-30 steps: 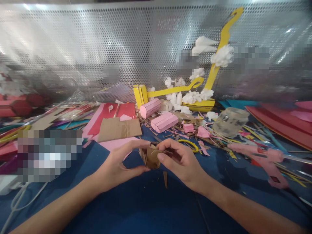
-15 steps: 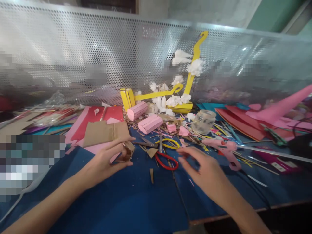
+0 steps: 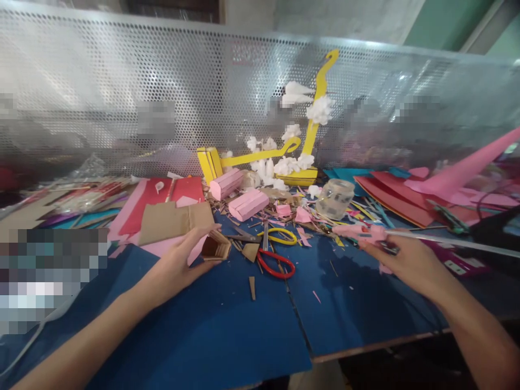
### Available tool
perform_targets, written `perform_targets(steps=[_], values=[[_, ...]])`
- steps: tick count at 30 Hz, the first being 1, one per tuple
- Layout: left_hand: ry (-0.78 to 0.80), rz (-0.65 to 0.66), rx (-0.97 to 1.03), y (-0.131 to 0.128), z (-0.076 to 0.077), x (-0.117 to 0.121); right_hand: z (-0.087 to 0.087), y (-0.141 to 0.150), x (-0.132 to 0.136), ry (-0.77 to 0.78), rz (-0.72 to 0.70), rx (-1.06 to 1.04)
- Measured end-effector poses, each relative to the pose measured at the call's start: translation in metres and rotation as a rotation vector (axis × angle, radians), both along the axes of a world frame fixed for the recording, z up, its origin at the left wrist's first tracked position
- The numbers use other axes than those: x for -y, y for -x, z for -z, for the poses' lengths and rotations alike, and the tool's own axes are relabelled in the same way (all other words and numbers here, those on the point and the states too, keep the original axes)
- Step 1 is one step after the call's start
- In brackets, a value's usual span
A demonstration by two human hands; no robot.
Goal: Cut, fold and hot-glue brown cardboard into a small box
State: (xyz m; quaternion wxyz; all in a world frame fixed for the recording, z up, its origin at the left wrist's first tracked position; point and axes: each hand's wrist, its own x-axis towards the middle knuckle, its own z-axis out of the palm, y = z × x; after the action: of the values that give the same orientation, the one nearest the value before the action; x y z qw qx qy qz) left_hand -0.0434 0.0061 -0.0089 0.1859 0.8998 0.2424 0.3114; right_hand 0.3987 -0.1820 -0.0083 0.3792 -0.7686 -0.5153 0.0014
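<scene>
Cardboard tube (image 3: pixel 225 247) in left hand (image 3: pixel 181 262), scissors (image 3: pixel 280 277) beside, room toward tabletop edge (image 3: pixel 349 351)

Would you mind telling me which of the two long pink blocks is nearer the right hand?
The front pink block is nearer the right hand; the other pink block sits farther back and left, by the upright yellow block.

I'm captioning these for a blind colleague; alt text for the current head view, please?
A person's left hand holds a small hollow cardboard piece at a blue table, while the right hand is on a pink glue gun. Scissors lie between the hands, with paper scraps behind.
</scene>
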Motion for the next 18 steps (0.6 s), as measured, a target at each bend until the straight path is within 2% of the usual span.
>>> perform_targets(steps=[4, 6, 7, 8, 10, 11, 14, 18], values=[[-0.040, -0.050, 0.014, 0.003, 0.003, -0.006, -0.010, 0.004, 0.005, -0.033, 0.046, -0.099], [-0.040, -0.095, -0.002, 0.004, 0.006, -0.011, -0.019, 0.012, 0.005, -0.050, -0.012, -0.111], [-0.039, -0.112, -0.009, 0.005, 0.007, -0.014, -0.023, 0.017, 0.002, -0.117, -0.016, -0.108], [-0.037, -0.127, -0.013, 0.006, 0.007, -0.016, -0.027, 0.022, -0.002, -0.017, -0.110, -0.172], [-0.033, -0.132, -0.043, 0.008, 0.008, -0.021, -0.033, 0.034, -0.015, 0.038, -0.124, -0.252], [-0.033, -0.124, -0.062, 0.009, 0.007, -0.023, -0.034, 0.040, -0.023, -0.001, -0.112, -0.263], [-0.054, -0.071, -0.123, 0.013, 0.002, -0.027, -0.036, 0.062, -0.051, 0.016, -0.311, -0.350], [-0.002, -0.081, -0.263, 0.020, -0.004, -0.028, -0.034, 0.098, -0.085, 0.113, -0.567, -0.447]])
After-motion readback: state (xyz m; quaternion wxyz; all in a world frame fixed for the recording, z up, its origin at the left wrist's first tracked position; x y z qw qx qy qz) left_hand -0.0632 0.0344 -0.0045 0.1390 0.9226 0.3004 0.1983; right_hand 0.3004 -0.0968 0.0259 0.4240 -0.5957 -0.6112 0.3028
